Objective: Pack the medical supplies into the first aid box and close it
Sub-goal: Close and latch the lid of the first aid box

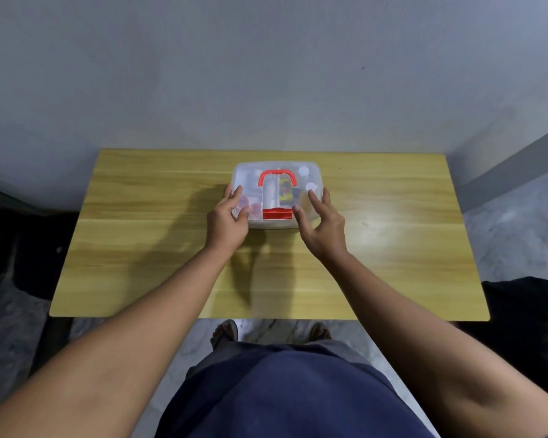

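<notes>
A clear plastic first aid box [298, 177] with a red handle [277, 177] and a red front latch [277, 214] sits at the back middle of the wooden table [140, 248]. Its lid lies down over the box, and supplies show blurred through it. My left hand [230, 216] holds the box's near left corner, thumb on the lid and fingers on the side. My right hand [321, 222] rests on the near right corner with fingers spread over the lid, thumb close to the latch.
The table stands against a grey wall [266, 74]. A dark object [532, 324] lies on the floor at the right, and dark furniture [19, 248] stands at the left. My feet [225, 333] show below the table's near edge.
</notes>
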